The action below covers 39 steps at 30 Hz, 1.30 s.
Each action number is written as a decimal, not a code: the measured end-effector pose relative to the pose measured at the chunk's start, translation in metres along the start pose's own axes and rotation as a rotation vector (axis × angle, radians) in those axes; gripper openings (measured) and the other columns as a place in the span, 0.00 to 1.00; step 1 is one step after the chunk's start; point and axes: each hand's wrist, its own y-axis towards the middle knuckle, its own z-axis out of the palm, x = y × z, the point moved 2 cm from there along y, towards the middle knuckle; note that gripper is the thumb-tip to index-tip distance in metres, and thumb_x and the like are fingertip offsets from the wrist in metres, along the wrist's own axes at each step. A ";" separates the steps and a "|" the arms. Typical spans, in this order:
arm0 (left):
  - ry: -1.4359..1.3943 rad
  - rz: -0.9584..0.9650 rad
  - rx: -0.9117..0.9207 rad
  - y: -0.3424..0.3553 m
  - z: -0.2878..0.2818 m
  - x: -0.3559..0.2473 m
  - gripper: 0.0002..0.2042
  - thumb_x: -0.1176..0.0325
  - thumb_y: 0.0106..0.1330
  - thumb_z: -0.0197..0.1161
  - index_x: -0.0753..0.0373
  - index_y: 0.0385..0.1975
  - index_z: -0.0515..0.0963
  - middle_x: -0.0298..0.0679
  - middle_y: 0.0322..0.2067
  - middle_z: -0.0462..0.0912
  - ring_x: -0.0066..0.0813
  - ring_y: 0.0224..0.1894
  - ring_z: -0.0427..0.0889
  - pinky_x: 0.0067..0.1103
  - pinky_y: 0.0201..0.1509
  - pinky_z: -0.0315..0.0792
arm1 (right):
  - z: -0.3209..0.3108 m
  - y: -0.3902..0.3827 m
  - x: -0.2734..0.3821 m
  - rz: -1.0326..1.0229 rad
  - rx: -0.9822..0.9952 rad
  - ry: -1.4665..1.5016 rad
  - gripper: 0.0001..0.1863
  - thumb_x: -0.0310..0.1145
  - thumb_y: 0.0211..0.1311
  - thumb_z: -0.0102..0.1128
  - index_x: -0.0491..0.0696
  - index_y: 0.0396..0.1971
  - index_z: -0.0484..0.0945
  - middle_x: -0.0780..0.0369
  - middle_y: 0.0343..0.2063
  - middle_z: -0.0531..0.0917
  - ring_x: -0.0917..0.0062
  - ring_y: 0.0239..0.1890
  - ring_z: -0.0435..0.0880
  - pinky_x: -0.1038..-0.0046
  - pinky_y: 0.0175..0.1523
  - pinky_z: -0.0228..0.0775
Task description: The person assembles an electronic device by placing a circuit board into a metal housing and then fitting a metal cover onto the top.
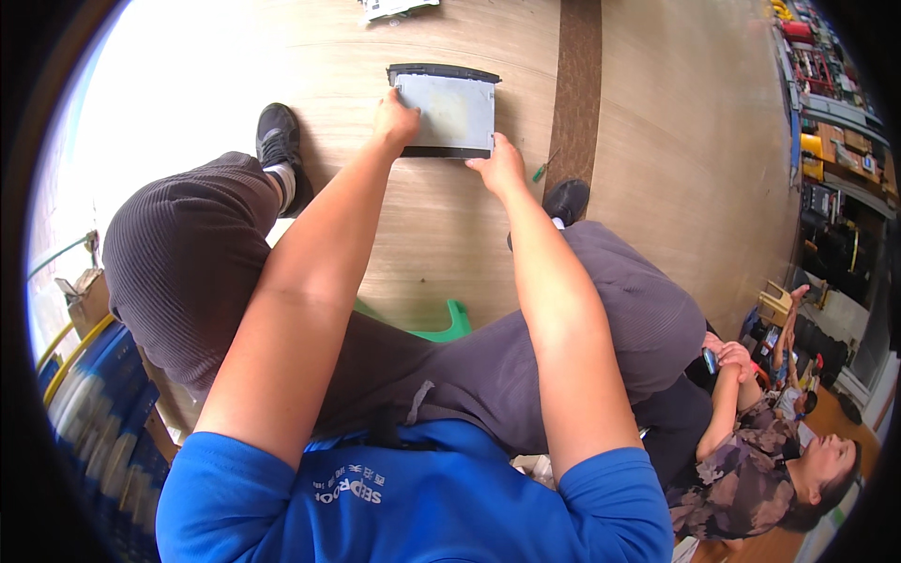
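Out in front of me is a flat silver metal box [446, 111] with a black, slightly curved panel along its far edge and a dark strip along its near edge. It looks like an electronic unit; its exact kind I cannot make out. My left hand [396, 122] grips its left side, thumb over the top face. At the near right corner, my right hand [501, 166] holds it with the fingers closed around the edge. The undersides of both grips are hidden.
A small green-handled tool [540, 173] lies on the floor by my right shoe [567, 201]. Part of a green plastic stool [450, 324] shows between my legs. A white object [399, 8] lies at the far edge. Another person [751, 450] sits at right, near crowded shelves [840, 141].
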 end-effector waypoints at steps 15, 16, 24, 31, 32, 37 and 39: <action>0.044 0.060 -0.033 -0.005 0.001 -0.003 0.30 0.71 0.61 0.62 0.66 0.63 0.60 0.55 0.54 0.75 0.50 0.57 0.75 0.33 0.61 0.70 | 0.003 0.008 0.001 -0.009 0.026 0.002 0.27 0.33 0.45 0.75 0.42 0.46 0.73 0.50 0.44 0.82 0.57 0.50 0.79 0.61 0.54 0.71; 0.055 0.071 -0.035 -0.006 0.001 -0.005 0.30 0.71 0.61 0.62 0.66 0.64 0.60 0.55 0.55 0.75 0.50 0.58 0.74 0.33 0.61 0.70 | 0.004 0.008 0.001 -0.008 0.021 0.001 0.27 0.33 0.45 0.75 0.42 0.46 0.73 0.50 0.44 0.82 0.57 0.50 0.79 0.61 0.54 0.71; -0.043 0.022 0.033 0.009 0.000 0.005 0.33 0.67 0.63 0.61 0.65 0.67 0.57 0.54 0.58 0.72 0.45 0.60 0.72 0.31 0.63 0.66 | 0.003 0.004 0.009 0.008 0.018 -0.016 0.27 0.33 0.45 0.75 0.43 0.45 0.73 0.50 0.44 0.82 0.57 0.51 0.79 0.61 0.55 0.71; -0.097 0.016 0.066 0.007 0.004 0.006 0.33 0.68 0.63 0.61 0.66 0.67 0.57 0.53 0.59 0.71 0.44 0.60 0.72 0.30 0.63 0.66 | 0.005 0.004 0.004 0.010 -0.026 -0.053 0.27 0.33 0.46 0.75 0.44 0.46 0.74 0.52 0.42 0.84 0.60 0.48 0.81 0.62 0.52 0.72; -0.096 0.014 0.065 0.009 0.003 0.008 0.33 0.68 0.63 0.61 0.66 0.67 0.57 0.53 0.59 0.71 0.44 0.60 0.72 0.30 0.63 0.66 | 0.007 0.005 0.003 0.009 -0.023 -0.052 0.27 0.33 0.46 0.75 0.44 0.46 0.74 0.52 0.42 0.84 0.60 0.48 0.81 0.62 0.52 0.72; -0.087 0.018 0.013 0.009 0.002 0.008 0.29 0.70 0.62 0.60 0.64 0.64 0.61 0.52 0.56 0.75 0.46 0.58 0.74 0.31 0.61 0.69 | 0.012 0.006 -0.002 -0.020 -0.028 -0.008 0.26 0.33 0.46 0.74 0.44 0.46 0.74 0.53 0.40 0.84 0.60 0.46 0.82 0.63 0.51 0.72; -0.084 0.005 0.015 0.006 0.001 0.005 0.29 0.70 0.63 0.60 0.64 0.64 0.61 0.51 0.55 0.75 0.46 0.58 0.74 0.31 0.60 0.70 | 0.013 0.004 -0.001 -0.019 -0.039 -0.009 0.26 0.33 0.46 0.75 0.44 0.46 0.74 0.53 0.40 0.84 0.60 0.46 0.82 0.63 0.50 0.72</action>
